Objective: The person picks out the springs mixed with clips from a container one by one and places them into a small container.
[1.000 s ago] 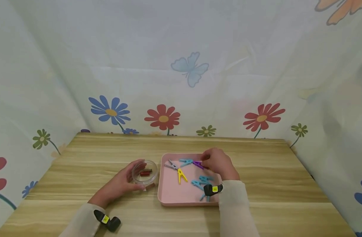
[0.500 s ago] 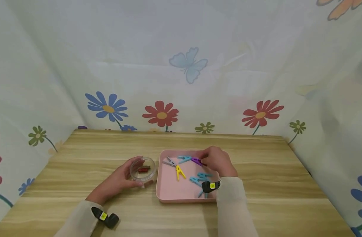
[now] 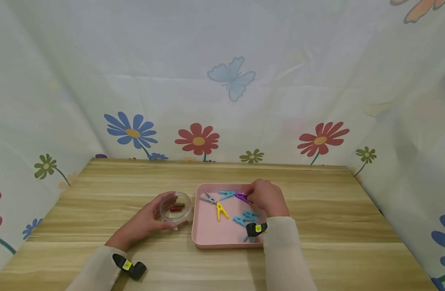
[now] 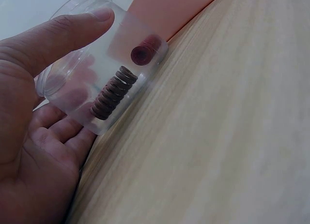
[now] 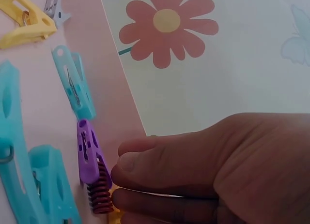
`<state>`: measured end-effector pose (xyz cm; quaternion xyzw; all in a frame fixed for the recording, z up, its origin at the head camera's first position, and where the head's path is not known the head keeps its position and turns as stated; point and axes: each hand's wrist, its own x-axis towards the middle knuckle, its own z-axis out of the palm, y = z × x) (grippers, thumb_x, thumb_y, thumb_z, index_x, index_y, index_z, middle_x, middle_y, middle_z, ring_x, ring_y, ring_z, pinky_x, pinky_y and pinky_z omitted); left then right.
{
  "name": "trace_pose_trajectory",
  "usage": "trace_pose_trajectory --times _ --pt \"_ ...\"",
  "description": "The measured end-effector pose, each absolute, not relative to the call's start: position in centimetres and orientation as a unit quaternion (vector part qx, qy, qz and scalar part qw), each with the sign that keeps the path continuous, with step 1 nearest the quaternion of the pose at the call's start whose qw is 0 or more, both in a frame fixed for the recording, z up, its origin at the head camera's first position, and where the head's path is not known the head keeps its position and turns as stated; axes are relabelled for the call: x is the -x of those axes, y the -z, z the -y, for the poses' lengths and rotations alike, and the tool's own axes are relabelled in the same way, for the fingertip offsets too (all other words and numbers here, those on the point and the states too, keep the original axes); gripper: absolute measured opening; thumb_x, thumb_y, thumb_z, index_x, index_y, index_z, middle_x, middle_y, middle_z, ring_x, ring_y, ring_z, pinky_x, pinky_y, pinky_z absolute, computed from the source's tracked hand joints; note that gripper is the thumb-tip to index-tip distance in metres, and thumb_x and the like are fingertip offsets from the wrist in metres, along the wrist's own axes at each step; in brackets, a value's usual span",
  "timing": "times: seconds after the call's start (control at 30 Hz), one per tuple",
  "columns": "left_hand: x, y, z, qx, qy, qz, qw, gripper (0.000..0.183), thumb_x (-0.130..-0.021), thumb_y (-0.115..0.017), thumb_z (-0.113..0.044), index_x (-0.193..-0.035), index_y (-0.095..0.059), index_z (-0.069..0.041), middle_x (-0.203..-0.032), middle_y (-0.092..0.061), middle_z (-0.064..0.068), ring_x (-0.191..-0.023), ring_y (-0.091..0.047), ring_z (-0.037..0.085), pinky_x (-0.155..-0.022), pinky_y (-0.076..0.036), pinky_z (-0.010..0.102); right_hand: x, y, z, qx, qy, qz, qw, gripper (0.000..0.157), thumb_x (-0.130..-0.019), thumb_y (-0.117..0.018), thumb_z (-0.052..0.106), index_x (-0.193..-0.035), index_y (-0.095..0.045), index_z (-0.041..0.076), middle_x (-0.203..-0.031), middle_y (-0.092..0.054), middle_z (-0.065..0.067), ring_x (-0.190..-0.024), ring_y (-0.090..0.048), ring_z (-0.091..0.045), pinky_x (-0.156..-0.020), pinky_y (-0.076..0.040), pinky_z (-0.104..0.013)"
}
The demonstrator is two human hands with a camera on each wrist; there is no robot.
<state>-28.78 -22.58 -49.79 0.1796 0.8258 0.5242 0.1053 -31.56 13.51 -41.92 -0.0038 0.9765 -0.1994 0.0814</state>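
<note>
We saw the left hand (image 3: 147,220) with its thumb and fingers curled round a clear jar (image 4: 109,54), just left of the pink tray (image 3: 215,235) on the tabletop (image 3: 189,270). Inside the jar we made out a red spring (image 4: 145,50) and a dark spring (image 4: 114,93). At the tray's far right, the right hand (image 3: 268,198) had its fingertips close by a maroon spring (image 5: 99,195), itself just beside a purple clip (image 5: 87,156); we could not tell whether they gripped it.

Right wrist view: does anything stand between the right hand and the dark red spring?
Nothing visible does: the right hand is right beside the dark red spring, while the purple clip overlaps its upper end.
</note>
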Motion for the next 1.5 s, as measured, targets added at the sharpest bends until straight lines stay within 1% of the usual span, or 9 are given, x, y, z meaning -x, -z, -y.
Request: trace_pose_trajectory --times 0.27,0.4,0.5,0.77,0.97,1.03,1.23,1.33,1.5 --pt "28.81 49.75 22.62 -0.174 -0.530 -0.823 0.110 0.092 -0.071 -0.085 -0.033 -0.146 -0.032 -0.033 -0.152 -0.041 0.002 -0.144 -0.034 0.024 -0.117 -0.025 0.041 31.25 42.00 -13.10 -0.024 0.203 -0.975 0.092 0.015 -0.085 -0.071 0.019 -0.097 -0.078 0.026 -0.095 -0.070 0.006 -0.087 -0.056 -0.020 -0.076 -0.049 -0.035" --pt "28.73 49.82 22.64 -0.182 -0.537 -0.816 0.110 0.093 -0.071 -0.086 -0.031 -0.147 -0.032 -0.029 -0.153 -0.040 0.005 -0.145 -0.032 0.026 -0.111 -0.031 0.015 31.07 42.09 -13.14 -0.039 0.204 -0.973 0.097 0.013 -0.083 -0.071 0.013 -0.087 -0.077 0.024 -0.089 -0.067 0.004 -0.086 -0.055 -0.022 -0.069 -0.045 -0.033" --pt "28.75 49.91 22.64 -0.188 -0.543 -0.811 0.109 0.094 -0.071 -0.086 -0.029 -0.148 -0.032 -0.027 -0.154 -0.039 0.007 -0.145 -0.031 0.027 -0.102 -0.028 0.003 30.95 42.19 -13.10 -0.062 0.227 -0.967 0.099 0.019 -0.080 -0.069 0.006 -0.081 -0.075 0.024 -0.087 -0.065 0.002 -0.086 -0.054 -0.023 -0.060 -0.042 -0.030" --pt "28.96 49.91 22.54 -0.173 -0.531 -0.822 0.109 0.093 -0.070 -0.086 -0.032 -0.146 -0.033 -0.032 -0.152 -0.041 0.002 -0.145 -0.034 0.024 -0.116 -0.028 0.030 30.81 42.38 -12.89 -0.120 0.284 -0.946 0.099 0.024 -0.076 -0.062 -0.001 -0.076 -0.073 0.020 -0.089 -0.063 -0.002 -0.086 -0.053 -0.024 -0.044 -0.036 -0.026" --pt "28.85 49.93 22.51 -0.185 -0.540 -0.814 0.109 0.092 -0.070 -0.086 -0.031 -0.146 -0.033 -0.030 -0.153 -0.040 0.006 -0.145 -0.032 0.026 -0.103 -0.028 0.003 30.89 42.75 -13.06 -0.068 0.238 -0.965 0.087 0.022 -0.076 -0.064 -0.002 -0.073 -0.071 0.019 -0.081 -0.062 -0.002 -0.078 -0.054 -0.023 -0.044 -0.035 -0.024" --pt "28.80 49.90 22.50 -0.187 -0.542 -0.812 0.109 0.092 -0.071 -0.086 -0.032 -0.146 -0.033 -0.030 -0.153 -0.040 0.006 -0.145 -0.032 0.026 -0.100 -0.027 0.000 30.93 42.83 -13.15 -0.064 0.237 -0.966 0.084 0.022 -0.075 -0.065 -0.002 -0.072 -0.071 0.019 -0.079 -0.062 -0.001 -0.077 -0.054 -0.022 -0.044 -0.036 -0.024" --pt "28.74 49.88 22.57 -0.187 -0.537 -0.815 0.110 0.092 -0.071 -0.085 -0.033 -0.146 -0.032 -0.032 -0.154 -0.039 0.005 -0.146 -0.031 0.025 -0.103 -0.027 0.002 31.03 42.79 -13.30 -0.044 0.209 -0.973 0.084 0.020 -0.076 -0.068 0.002 -0.071 -0.071 0.021 -0.077 -0.062 0.000 -0.077 -0.054 -0.022 -0.049 -0.040 -0.026" --pt "28.74 49.88 22.62 -0.188 -0.534 -0.817 0.110 0.091 -0.072 -0.085 -0.034 -0.146 -0.032 -0.033 -0.154 -0.039 0.004 -0.146 -0.031 0.024 -0.112 -0.030 0.018 30.98 42.59 -13.41 -0.037 0.195 -0.977 0.084 0.018 -0.078 -0.070 0.006 -0.072 -0.071 0.023 -0.077 -0.063 0.002 -0.078 -0.054 -0.022 -0.055 -0.042 -0.029" --pt "28.79 49.82 22.61 -0.186 -0.535 -0.817 0.110 0.091 -0.071 -0.085 -0.034 -0.146 -0.033 -0.033 -0.154 -0.040 0.004 -0.145 -0.032 0.024 -0.110 -0.030 0.013 31.05 42.30 -13.69 -0.013 0.183 -0.980 0.081 0.017 -0.078 -0.070 0.008 -0.074 -0.071 0.025 -0.077 -0.064 0.004 -0.077 -0.054 -0.021 -0.060 -0.042 -0.031"
